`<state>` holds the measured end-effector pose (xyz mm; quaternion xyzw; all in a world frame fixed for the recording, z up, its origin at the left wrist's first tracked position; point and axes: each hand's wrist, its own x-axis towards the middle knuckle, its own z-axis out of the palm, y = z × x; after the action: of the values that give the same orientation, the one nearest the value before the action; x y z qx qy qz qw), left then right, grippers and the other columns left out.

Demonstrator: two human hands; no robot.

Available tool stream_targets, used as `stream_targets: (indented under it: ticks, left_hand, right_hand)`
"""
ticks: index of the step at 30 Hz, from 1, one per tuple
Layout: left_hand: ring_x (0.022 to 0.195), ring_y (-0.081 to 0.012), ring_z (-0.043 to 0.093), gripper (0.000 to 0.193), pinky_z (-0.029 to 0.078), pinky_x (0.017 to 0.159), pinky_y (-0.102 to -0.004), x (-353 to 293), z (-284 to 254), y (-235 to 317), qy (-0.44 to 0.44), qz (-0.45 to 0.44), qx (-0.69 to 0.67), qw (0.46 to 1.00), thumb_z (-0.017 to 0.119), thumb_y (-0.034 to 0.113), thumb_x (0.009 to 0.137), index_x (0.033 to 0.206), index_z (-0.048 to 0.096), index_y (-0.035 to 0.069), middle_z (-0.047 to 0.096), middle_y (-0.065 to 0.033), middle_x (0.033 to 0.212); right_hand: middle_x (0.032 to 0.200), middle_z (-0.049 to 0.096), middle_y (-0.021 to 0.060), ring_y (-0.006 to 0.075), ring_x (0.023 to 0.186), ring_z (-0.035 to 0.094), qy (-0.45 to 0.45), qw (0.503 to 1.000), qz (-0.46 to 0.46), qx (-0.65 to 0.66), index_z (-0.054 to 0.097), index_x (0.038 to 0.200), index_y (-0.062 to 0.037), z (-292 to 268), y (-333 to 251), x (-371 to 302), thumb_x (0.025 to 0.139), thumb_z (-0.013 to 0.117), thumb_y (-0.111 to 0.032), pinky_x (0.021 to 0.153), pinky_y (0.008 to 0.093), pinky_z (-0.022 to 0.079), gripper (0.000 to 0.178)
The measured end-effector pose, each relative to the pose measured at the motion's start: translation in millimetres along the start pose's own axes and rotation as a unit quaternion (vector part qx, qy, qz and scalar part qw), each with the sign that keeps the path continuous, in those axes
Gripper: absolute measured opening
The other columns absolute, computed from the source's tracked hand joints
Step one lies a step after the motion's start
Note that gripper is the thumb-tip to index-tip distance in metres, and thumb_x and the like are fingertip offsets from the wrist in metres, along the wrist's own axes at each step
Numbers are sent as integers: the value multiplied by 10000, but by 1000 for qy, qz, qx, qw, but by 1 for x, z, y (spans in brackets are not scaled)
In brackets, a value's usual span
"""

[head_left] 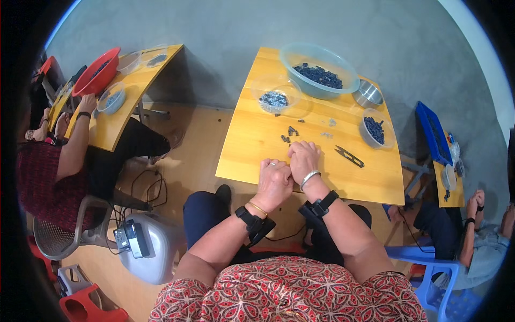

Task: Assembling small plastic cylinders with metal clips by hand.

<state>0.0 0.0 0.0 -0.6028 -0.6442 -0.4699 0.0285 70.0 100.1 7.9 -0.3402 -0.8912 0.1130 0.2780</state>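
Observation:
At the front edge of the yellow table (247, 155), my left hand (275, 182) and my right hand (304, 162) meet, both with fingers curled closed. What they pinch, if anything, is hidden by the fingers. Just beyond them lie several small black plastic parts (292, 131) and some small clear bits (326, 135). To the right of my right hand rest black thread snips (350, 156). A clear tub (254, 91) with shiny metal pieces stands farther back. At the right is another clear tub (367, 135), filled with black parts.
A large translucent basin (306, 86) of black parts and a steel bowl (369, 95) stand at the back. On the left, a person (75, 145) works by a red basin (102, 78). At right, another person (477, 236) sits near a blue tray (433, 134). Cables (150, 188) trail on the floor.

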Motion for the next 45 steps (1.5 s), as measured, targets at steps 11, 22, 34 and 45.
stream_targets:
  ticks: [11, 22, 34, 45]
  left_hand:
    - [631, -90, 523, 43, 412, 606, -236, 5, -9, 0, 41, -245, -389, 887, 637, 48, 758, 760, 610, 14, 582, -7, 660]
    - [628, -69, 508, 83, 425, 604, -198, 13, -19, 9, 51, -336, -592, 731, 593, 87, 820, 805, 637, 18, 596, -7, 698]
    - [635, -87, 534, 145, 472, 599, -221, 9, -26, 3, -23, -369, -606, 704, 586, 163, 840, 826, 608, 21, 578, -11, 732]
    - [608, -108, 535, 139, 472, 580, -229, 9, -31, 5, 10, -363, -615, 700, 589, 151, 836, 807, 603, 16, 579, -24, 720]
  right_hand:
    - [770, 594, 95, 217, 660, 565, 39, 921, 86, 377, 554, 900, -15, -15, 12, -8, 807, 485, -52, 620, 312, 457, 122]
    - [784, 532, 148, 288, 705, 551, 11, 976, -87, 200, 504, 922, -19, -58, -29, -26, 812, 522, -55, 619, 341, 445, 117]
    - [760, 577, 98, 184, 672, 572, 7, 941, -9, 338, 530, 908, 2, -48, -17, -28, 827, 518, -29, 608, 266, 451, 88]
    - [754, 572, 91, 172, 668, 564, 19, 949, -22, 313, 537, 917, 1, -54, -19, -26, 826, 529, -41, 611, 261, 450, 101]
